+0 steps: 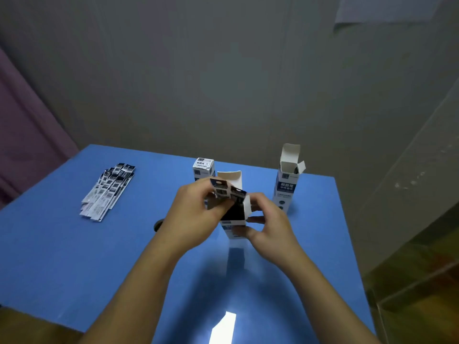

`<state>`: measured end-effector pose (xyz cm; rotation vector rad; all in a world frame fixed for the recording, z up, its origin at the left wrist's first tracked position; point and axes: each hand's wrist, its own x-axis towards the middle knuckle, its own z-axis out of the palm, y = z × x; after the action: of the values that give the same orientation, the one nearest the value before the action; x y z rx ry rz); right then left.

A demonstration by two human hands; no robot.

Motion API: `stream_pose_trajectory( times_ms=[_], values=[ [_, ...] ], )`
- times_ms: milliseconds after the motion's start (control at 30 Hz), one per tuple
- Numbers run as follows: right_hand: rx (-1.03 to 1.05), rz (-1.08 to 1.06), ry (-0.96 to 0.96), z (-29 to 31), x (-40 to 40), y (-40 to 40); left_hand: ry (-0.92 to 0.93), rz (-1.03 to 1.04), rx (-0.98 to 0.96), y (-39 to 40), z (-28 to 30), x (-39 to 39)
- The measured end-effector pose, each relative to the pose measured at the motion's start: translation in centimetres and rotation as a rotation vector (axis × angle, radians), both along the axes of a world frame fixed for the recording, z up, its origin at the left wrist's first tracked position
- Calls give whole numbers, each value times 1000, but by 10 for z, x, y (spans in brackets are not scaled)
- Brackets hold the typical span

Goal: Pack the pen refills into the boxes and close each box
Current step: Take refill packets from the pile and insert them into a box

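Note:
An open white-and-blue box (pixel 235 223) stands upright in the middle of the blue table (pixel 74 256), its top flap raised. My right hand (pixel 268 227) grips the box's upper right side. My left hand (pixel 196 214) pinches a small bunch of dark-topped pen refill packets (pixel 227 191) whose lower ends reach into the box's mouth. A pile of loose refill packets (pixel 108 192) lies at the far left of the table. A shut box (pixel 204 168) stands behind my hands. Another box (pixel 288 180), flaps open, stands at the far right.
The table's right edge drops off beside the open right box, with a yellowish floor (pixel 422 281) below. A grey wall (pixel 223 70) rises behind the table. A purple cloth (pixel 24 135) hangs at the left. A bright light reflection (pixel 223 326) glares on the near table.

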<state>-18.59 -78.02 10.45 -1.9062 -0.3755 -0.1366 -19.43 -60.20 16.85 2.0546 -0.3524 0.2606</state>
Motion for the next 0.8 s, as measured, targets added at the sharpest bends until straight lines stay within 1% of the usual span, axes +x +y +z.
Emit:
stream_pose_trajectory(
  times_ms=[67,133,200,333,433,533,600,667,733,800],
  values=[
    [-29,-7,9,1,8,2,-3,24,106,2,1,9],
    [-38,-16,32,1,16,3,25,25,171,4,6,16],
    [-40,-26,51,0,24,2,46,-8,170,7,12,21],
    [-34,-56,61,1,33,-1,26,-76,66,9,20,28],
    [-47,-60,70,2,37,0,-33,-54,139,4,13,36],
    [-125,-89,111,0,44,0,-94,-32,159,-1,1,42],
    [-154,-133,145,-5,50,-2,-161,50,118,2,-9,47],
    [-137,-199,204,-9,59,-5,-192,208,19,7,-19,49],
    [-122,-258,264,-13,68,-6,-143,365,-72,13,-27,47],
    [-131,-277,292,-18,74,-5,-84,441,-95,20,-37,40]
  ],
)
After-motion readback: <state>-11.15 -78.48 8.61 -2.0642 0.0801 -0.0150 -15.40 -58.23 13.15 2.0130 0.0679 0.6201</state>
